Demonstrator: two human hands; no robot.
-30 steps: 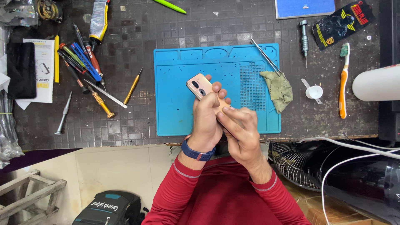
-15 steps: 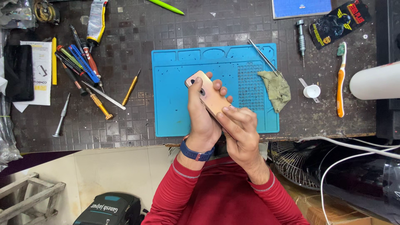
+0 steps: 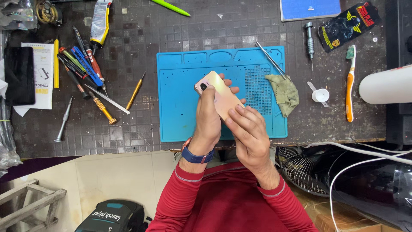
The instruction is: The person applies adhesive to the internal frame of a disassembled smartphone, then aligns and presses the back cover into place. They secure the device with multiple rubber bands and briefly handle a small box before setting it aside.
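Phone point(image 3: 218, 95) now tilted further left, back up, pinched between both hands: left point(image 3: 207, 118), right point(image 3: 250, 131).

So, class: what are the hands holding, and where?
A pink-gold smartphone, back up: left hand around its camera end, right hand at its lower end.

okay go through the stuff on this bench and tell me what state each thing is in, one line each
Phone: back up, tilted, held in both hands above the mat.
Left hand: gripping the phone.
Right hand: fingers on the phone's lower end.
Blue mat: flat on the bench.
Cloth: crumpled on the mat.
Toothbrush: lying flat.
Screwdrivers: loose pile.
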